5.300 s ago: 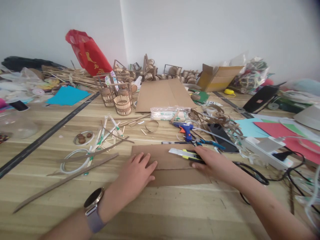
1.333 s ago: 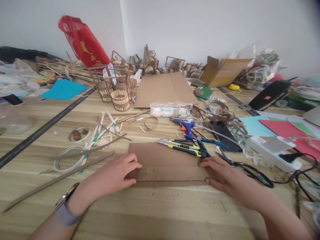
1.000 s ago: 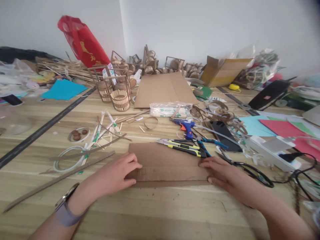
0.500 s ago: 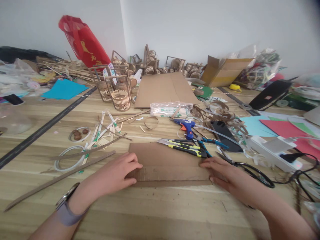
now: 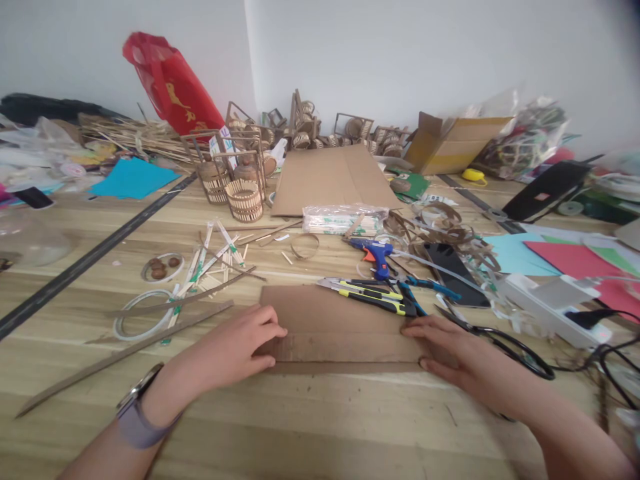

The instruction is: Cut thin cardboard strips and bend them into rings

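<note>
A brown cardboard strip (image 5: 345,348) lies lengthwise in front of me, on top of a larger cardboard piece (image 5: 293,308). My left hand (image 5: 243,343) grips the strip's left end, thumb at the near edge and fingers at the far edge. At the other end, my right hand (image 5: 447,347) holds it the same way. Yellow-and-black utility knives (image 5: 373,297) rest across the cardboard's far right corner. Blue-handled pliers (image 5: 415,293) lie beside them, and black scissors (image 5: 510,343) are just beyond my right hand.
A blue glue gun (image 5: 379,257) and a phone (image 5: 455,275) lie farther back. To the left are tape rolls (image 5: 123,323), thin sticks (image 5: 220,267) and a long brown strip (image 5: 125,357). Small slatted baskets (image 5: 244,200) and a big cardboard sheet (image 5: 335,177) stand behind; a power strip (image 5: 555,310) is at right.
The view has shifted slightly, so everything appears a little farther right. Both hands keep their hold on the cardboard strip, with no clear movement.
</note>
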{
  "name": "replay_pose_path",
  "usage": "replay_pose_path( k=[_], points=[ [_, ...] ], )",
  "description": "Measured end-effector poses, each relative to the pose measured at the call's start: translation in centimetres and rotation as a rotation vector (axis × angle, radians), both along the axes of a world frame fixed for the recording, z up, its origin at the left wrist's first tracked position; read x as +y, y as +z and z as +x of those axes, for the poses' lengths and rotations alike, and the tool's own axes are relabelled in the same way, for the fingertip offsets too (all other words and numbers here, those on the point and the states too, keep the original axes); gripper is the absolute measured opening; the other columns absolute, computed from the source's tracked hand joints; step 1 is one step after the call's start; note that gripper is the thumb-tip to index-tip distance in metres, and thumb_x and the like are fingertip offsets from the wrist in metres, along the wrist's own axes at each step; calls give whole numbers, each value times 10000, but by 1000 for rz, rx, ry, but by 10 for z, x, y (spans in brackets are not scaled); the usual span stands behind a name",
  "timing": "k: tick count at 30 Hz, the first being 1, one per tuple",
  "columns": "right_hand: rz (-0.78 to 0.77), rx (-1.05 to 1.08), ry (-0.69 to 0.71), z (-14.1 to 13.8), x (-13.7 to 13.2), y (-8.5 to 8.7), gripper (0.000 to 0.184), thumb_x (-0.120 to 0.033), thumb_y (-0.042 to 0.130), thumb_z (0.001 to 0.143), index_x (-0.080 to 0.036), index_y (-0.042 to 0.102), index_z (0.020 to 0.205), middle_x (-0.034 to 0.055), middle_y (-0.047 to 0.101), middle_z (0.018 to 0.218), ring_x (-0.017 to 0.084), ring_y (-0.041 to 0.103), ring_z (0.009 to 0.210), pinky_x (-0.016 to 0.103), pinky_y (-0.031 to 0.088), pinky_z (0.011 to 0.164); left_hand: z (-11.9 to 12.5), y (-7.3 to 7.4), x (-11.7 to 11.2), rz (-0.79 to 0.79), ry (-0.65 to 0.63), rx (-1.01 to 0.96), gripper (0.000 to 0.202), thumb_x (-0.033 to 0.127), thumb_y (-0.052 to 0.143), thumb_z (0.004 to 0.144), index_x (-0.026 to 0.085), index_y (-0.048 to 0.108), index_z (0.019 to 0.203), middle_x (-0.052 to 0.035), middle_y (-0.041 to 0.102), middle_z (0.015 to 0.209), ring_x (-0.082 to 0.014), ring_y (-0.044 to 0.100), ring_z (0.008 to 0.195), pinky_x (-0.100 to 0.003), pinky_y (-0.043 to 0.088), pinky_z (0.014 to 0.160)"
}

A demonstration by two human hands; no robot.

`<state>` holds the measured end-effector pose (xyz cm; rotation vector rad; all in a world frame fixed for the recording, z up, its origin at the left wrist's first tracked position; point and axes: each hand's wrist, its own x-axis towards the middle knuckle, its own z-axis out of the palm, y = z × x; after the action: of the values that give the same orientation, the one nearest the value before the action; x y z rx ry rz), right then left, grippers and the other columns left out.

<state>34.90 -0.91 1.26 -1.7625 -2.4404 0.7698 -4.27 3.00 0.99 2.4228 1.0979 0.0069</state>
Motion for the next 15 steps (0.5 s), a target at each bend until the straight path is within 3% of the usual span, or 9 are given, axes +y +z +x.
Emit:
replay_pose_path(
  k=[15],
  points=[
    [31,24,-35,0,-1,-3,352,-410,518,878,-260,658,1164,116,634,1308,304,585,1238,506,460,1070,-2,-2,0,14,3,-59,325,149,654,841,231,668,1155,-42,603,1131,-222,627,1006,-327,466,883]
  ],
)
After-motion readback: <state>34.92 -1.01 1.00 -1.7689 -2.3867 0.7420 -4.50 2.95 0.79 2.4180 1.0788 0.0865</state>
